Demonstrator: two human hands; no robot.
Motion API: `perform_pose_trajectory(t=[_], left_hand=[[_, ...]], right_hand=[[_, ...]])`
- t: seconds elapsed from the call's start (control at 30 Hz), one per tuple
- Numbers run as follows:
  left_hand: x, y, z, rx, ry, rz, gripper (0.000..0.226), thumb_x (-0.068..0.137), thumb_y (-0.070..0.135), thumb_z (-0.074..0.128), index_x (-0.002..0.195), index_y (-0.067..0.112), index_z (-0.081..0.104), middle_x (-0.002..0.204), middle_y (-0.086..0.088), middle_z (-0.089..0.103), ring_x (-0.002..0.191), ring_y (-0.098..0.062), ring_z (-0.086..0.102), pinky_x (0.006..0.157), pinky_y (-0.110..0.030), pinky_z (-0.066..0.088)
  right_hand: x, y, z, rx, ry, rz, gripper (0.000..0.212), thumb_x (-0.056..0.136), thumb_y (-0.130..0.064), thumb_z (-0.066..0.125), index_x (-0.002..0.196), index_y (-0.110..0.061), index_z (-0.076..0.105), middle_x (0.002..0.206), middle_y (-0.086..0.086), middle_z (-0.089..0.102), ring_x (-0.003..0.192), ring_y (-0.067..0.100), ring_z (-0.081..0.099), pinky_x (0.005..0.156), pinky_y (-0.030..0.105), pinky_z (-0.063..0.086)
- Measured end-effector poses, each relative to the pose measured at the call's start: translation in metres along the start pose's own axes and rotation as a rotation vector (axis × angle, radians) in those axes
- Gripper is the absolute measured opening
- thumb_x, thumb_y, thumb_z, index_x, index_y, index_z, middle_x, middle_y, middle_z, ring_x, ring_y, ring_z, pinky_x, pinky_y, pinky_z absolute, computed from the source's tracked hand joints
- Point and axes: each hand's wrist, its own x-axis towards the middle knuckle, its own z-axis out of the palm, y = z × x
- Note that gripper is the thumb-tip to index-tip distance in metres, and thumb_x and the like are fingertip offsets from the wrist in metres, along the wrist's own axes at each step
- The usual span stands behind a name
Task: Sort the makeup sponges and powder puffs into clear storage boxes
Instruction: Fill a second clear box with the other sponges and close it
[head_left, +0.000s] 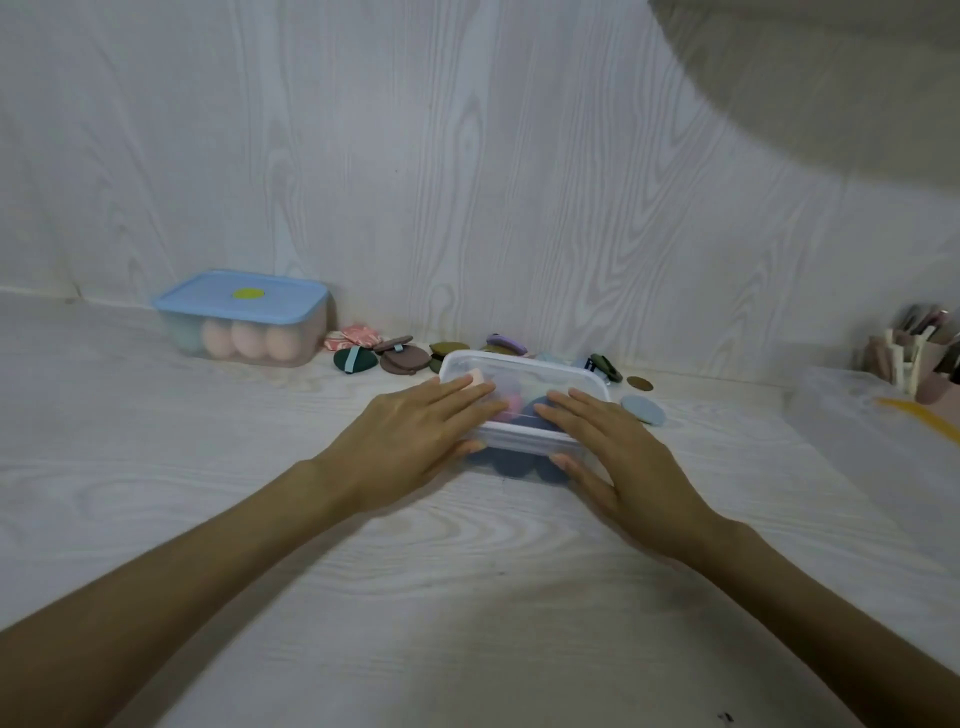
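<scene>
A clear storage box (540, 371) with a translucent lid stands in the middle of the table, with pink and dark blue sponges showing through it. My left hand (415, 434) lies flat on the left half of the lid, fingers straight, thumb against the front wall. My right hand (618, 447) presses the right half the same way. Behind the box lies a row of loose powder puffs (400, 358) in green, brown, olive and purple. A light blue puff (643, 409) lies just right of the box.
A second box with a blue lid (239, 299) holds peach sponges at the back left by the wall. A holder with brushes (919, 358) and a translucent container (852, 415) stand at the right edge. A small brown disc (639, 383) lies near the wall.
</scene>
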Motion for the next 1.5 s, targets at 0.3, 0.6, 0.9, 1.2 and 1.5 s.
perform_pose_trajectory(t=[0.3, 0.6, 0.9, 1.2, 1.5], left_hand=[[-0.018, -0.017, -0.025, 0.102, 0.020, 0.076, 0.048, 0.098, 0.036, 0.028, 0.123, 0.014, 0.063, 0.128, -0.007, 0.062, 0.116, -0.024, 0.060, 0.086, -0.033, 0.053], [-0.042, -0.143, -0.096, 0.243, 0.045, -0.142, 0.044, 0.097, 0.034, 0.038, 0.137, 0.016, 0.046, 0.143, -0.008, 0.048, 0.130, -0.027, 0.048, 0.104, -0.041, 0.041], [-0.072, -0.227, -0.095, 0.206, -0.188, -0.479, 0.047, 0.096, 0.037, 0.046, 0.143, 0.037, 0.035, 0.148, 0.013, 0.037, 0.131, -0.015, 0.044, 0.087, -0.034, 0.046], [-0.072, -0.251, -0.087, 0.209, -0.317, -0.634, 0.048, 0.097, 0.045, 0.038, 0.144, 0.040, 0.030, 0.150, 0.015, 0.035, 0.132, -0.019, 0.042, 0.098, -0.034, 0.040], [-0.062, -0.240, -0.076, -0.104, -0.289, -0.858, 0.053, 0.094, 0.025, 0.049, 0.144, 0.025, 0.033, 0.152, 0.000, 0.033, 0.137, -0.023, 0.033, 0.109, -0.037, 0.029]], right_hand=[[0.031, -0.039, -0.030, 0.942, -0.071, 0.905, 0.043, 0.096, -0.037, 0.047, 0.133, -0.015, 0.049, 0.131, 0.002, 0.056, 0.116, 0.019, 0.054, 0.105, 0.035, 0.042], [0.177, -0.106, -0.034, 0.996, -0.022, 0.583, 0.039, 0.093, -0.003, 0.046, 0.131, -0.013, 0.052, 0.120, 0.008, 0.062, 0.097, 0.018, 0.061, 0.086, 0.030, 0.053], [0.284, -0.147, 0.040, 0.960, -0.057, 0.610, 0.034, 0.089, 0.000, 0.043, 0.120, -0.001, 0.057, 0.117, 0.017, 0.061, 0.094, 0.024, 0.058, 0.093, 0.042, 0.052], [0.302, -0.145, 0.080, 1.006, -0.082, 0.619, 0.038, 0.093, -0.027, 0.054, 0.124, -0.003, 0.057, 0.120, 0.012, 0.063, 0.097, 0.024, 0.062, 0.081, 0.030, 0.050], [0.278, -0.151, 0.066, 1.054, -0.184, 0.506, 0.045, 0.101, -0.034, 0.037, 0.137, -0.008, 0.041, 0.130, 0.008, 0.054, 0.101, 0.016, 0.057, 0.080, 0.024, 0.050]])
